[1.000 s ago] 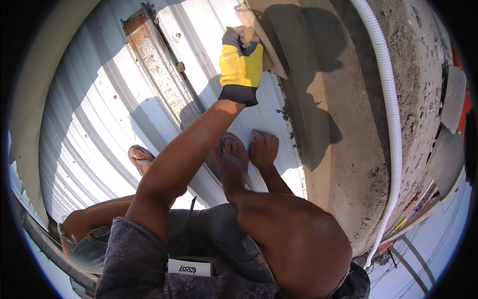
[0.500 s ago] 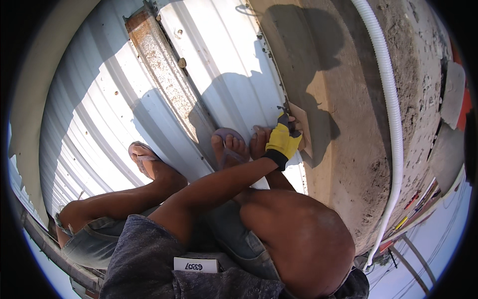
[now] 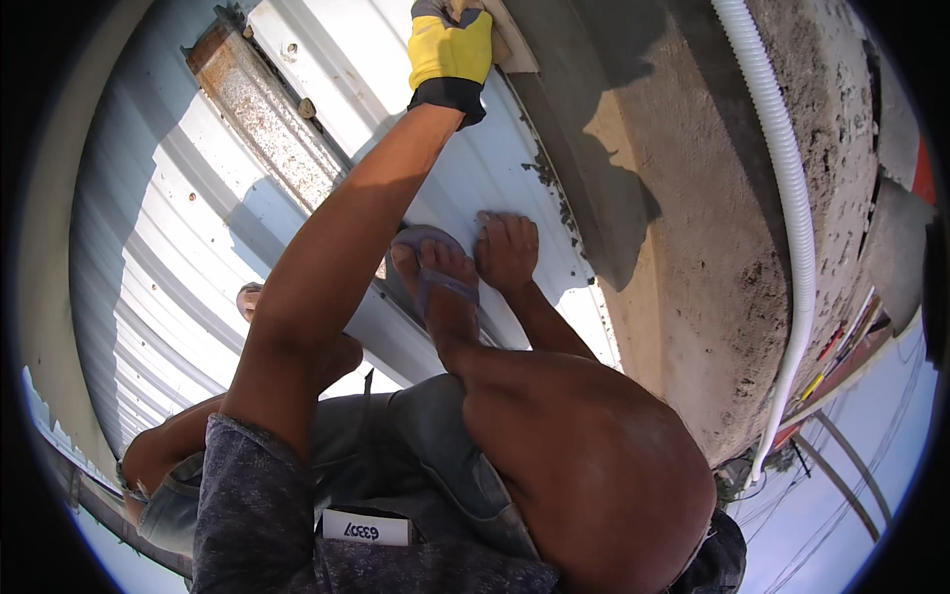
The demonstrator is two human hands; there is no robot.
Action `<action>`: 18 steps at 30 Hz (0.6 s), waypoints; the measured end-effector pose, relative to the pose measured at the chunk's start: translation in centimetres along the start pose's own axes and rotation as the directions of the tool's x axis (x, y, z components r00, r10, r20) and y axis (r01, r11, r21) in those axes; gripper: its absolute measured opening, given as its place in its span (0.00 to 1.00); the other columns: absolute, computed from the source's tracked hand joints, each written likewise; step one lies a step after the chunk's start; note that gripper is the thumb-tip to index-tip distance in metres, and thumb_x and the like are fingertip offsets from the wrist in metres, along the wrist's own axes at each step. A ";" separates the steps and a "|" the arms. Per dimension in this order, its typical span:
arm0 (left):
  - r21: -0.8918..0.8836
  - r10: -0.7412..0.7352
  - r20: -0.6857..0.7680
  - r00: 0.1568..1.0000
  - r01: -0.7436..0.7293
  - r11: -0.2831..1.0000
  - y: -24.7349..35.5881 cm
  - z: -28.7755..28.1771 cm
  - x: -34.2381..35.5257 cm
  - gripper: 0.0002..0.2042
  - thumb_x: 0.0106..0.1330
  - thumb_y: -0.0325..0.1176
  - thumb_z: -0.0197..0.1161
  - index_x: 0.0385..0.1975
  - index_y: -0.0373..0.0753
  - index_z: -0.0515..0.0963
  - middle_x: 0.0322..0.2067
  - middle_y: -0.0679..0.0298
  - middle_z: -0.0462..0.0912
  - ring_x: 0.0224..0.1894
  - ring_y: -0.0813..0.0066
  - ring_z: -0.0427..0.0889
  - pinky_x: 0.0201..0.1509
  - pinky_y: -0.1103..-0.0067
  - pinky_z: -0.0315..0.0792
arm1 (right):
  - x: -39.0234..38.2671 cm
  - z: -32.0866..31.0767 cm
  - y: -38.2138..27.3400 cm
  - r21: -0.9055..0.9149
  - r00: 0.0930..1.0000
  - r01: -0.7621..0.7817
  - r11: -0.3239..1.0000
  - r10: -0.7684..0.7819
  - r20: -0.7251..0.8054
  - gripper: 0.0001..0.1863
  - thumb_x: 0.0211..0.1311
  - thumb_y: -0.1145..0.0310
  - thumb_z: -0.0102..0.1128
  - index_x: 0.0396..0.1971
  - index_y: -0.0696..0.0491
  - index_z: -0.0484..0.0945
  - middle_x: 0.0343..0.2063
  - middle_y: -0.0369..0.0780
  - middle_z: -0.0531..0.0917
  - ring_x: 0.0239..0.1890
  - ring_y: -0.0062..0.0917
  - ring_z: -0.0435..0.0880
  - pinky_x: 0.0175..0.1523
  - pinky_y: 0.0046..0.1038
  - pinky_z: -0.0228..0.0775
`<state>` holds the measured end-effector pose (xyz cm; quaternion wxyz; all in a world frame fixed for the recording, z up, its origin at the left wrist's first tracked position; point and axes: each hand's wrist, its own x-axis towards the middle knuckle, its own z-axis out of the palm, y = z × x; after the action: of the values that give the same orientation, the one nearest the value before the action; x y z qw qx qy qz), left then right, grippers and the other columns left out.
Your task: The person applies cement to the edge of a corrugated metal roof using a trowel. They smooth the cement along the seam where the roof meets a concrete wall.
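Note:
My left hand (image 3: 451, 45), in a yellow and black glove, reaches out at the top of the view with its fingers closed. It grips a flat, light-brown board (image 3: 517, 42), partly hidden by the glove and cut off by the picture's edge. The board lies against the grey concrete ledge (image 3: 569, 94), along the border with the metal sheet. My bare right hand (image 3: 509, 252) rests on the white corrugated metal sheet (image 3: 435, 198), fingers stretched out. It holds nothing visible and lies right beside my sandalled foot (image 3: 442, 277).
A white corrugated hose (image 3: 787, 188) runs down the rough concrete wall at the right. A rusty metal strip (image 3: 262, 114) with small stones lies across the roofing. Dark crumbs (image 3: 544, 173) line the sheet's edge. Overhead wires (image 3: 871, 436) show at lower right.
My left hand has moved forward and slightly left along the ledge with the board, straightening the arm. My right hand now shows more fully beside the foot. The view has shifted somewhat.

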<state>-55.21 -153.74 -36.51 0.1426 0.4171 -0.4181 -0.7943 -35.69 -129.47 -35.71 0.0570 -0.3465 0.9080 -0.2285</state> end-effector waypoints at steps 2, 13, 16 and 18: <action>0.248 0.300 0.005 0.954 -0.292 0.924 -3.7 1.9 -5.2 0.23 0.70 0.30 0.63 0.62 0.34 0.67 0.50 0.57 0.78 0.50 0.70 0.77 0.55 0.74 0.74 | -1.3 -0.1 1.4 -0.085 0.999 -0.036 0.996 0.039 0.026 0.21 0.57 0.57 0.69 0.47 0.52 0.82 0.44 0.36 0.83 0.45 0.29 0.81 0.52 0.38 0.73; 0.820 -0.262 0.390 0.883 -0.204 0.535 -18.9 1.1 -31.4 0.25 0.58 0.41 0.70 0.50 0.33 0.72 0.36 0.45 0.83 0.38 0.44 0.85 0.44 0.62 0.78 | 0.4 1.2 -13.0 -0.158 0.881 -0.287 0.945 0.326 0.342 0.20 0.67 0.50 0.59 0.48 0.50 0.78 0.40 0.38 0.80 0.43 0.34 0.79 0.48 0.42 0.70; 0.836 -0.567 0.499 0.656 -0.192 0.514 -11.9 0.6 -29.4 0.21 0.59 0.41 0.67 0.44 0.31 0.76 0.34 0.45 0.83 0.38 0.45 0.85 0.42 0.62 0.78 | -1.8 0.6 -10.5 -0.184 0.921 -0.176 0.967 0.227 0.316 0.19 0.69 0.53 0.58 0.49 0.51 0.78 0.39 0.38 0.81 0.42 0.33 0.80 0.48 0.40 0.71; 0.738 -0.543 0.537 0.645 -0.047 0.673 -8.2 -0.9 -26.9 0.19 0.64 0.42 0.65 0.46 0.34 0.77 0.37 0.50 0.83 0.39 0.55 0.84 0.44 0.67 0.78 | -3.0 -1.0 -8.7 -0.059 0.954 -0.161 0.985 0.171 0.247 0.17 0.70 0.57 0.58 0.50 0.52 0.78 0.39 0.39 0.82 0.42 0.32 0.81 0.48 0.38 0.72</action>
<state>-37.09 -133.71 -28.61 -0.3227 0.1483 -0.6370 -0.6842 -28.46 -132.81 -31.05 0.1838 -0.2962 0.9235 -0.1599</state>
